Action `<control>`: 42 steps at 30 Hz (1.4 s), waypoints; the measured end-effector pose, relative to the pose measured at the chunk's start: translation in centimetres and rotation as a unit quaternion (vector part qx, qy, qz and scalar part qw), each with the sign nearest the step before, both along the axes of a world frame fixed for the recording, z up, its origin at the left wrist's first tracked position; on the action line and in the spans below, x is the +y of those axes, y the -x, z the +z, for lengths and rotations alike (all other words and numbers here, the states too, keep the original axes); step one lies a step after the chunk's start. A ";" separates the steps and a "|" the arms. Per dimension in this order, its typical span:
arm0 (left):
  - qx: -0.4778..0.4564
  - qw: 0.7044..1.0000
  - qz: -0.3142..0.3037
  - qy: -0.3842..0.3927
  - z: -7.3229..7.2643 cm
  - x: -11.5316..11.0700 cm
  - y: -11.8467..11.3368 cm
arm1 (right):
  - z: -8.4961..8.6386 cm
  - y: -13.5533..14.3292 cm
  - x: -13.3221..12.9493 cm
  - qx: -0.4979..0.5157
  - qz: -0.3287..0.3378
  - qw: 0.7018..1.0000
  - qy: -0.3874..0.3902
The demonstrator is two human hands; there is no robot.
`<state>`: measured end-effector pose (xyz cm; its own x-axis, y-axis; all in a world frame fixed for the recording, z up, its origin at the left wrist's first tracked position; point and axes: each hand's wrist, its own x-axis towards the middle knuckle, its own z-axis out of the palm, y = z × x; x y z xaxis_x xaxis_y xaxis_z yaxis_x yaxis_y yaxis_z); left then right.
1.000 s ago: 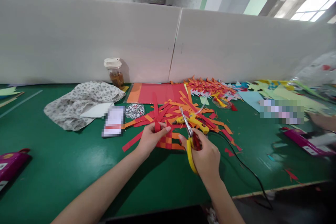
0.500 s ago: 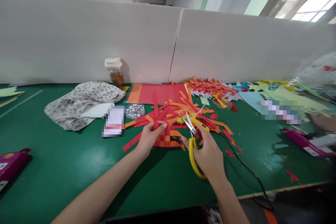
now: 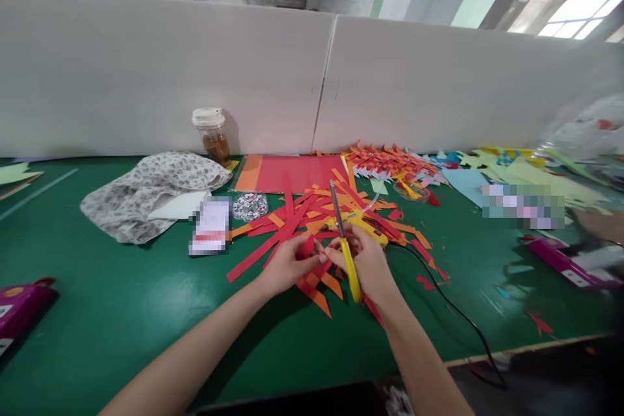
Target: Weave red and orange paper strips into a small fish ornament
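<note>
My left hand [image 3: 286,266] pinches a piece woven from red and orange paper strips [image 3: 316,296]; its loose strip ends hang towards me. My right hand [image 3: 368,265] keeps scissors [image 3: 350,270] with yellow handles in its grip, the blades together and pointing away from me. Its thumb and fingertips also meet the woven piece beside my left fingertips, where the exact contact is partly hidden. Just beyond both hands lie a heap of loose red and orange paper strips [image 3: 292,224] and a yellow glue gun [image 3: 373,231].
A black cord [image 3: 458,302] curves towards the table's front edge. Left of the strips are a phone [image 3: 212,224], a patterned cloth [image 3: 146,188] and a lidded cup [image 3: 214,136]. Red paper sheets [image 3: 297,172] lie behind. Another person's hand [image 3: 602,227] shows at far right.
My hands have come together. The scissors' blades have closed and swung upright along my right hand. The woven piece has turned, with its strip ends now towards me.
</note>
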<state>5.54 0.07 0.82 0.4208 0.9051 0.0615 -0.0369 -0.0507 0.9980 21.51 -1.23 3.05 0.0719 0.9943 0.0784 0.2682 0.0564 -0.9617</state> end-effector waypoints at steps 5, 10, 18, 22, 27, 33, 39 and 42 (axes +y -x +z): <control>-0.029 0.997 0.016 0.070 0.4 -0.1 0.2 | 0.2 0.4 0.4 0.099 -0.041 0.994 -0.005; -0.070 0.977 0.056 0.195 0.8 0.4 0.7 | 0.9 -0.1 0.1 0.221 -0.099 0.969 -0.045; -0.258 0.897 0.157 0.323 1.3 1.4 1.3 | 0.1 0.7 -0.7 0.257 -0.069 0.961 0.074; -0.324 0.883 0.086 0.329 1.6 0.7 1.3 | -0.3 1.5 -1.0 0.292 -0.108 0.949 0.053; -0.397 0.859 0.004 0.322 2.0 -0.2 0.7 | -0.9 1.2 -0.6 0.329 -0.161 0.930 0.016; -0.370 0.873 0.050 0.315 1.7 -0.7 -0.4 | -1.2 1.1 -0.6 0.344 -0.161 0.925 0.034; -0.237 0.924 0.130 0.270 0.9 -1.1 -1.2 | -1.3 1.6 -1.1 0.317 -0.106 0.942 0.040; -0.213 0.940 0.125 0.235 0.6 -1.0 -1.1 | -1.3 1.7 -1.1 0.309 -0.106 0.944 0.039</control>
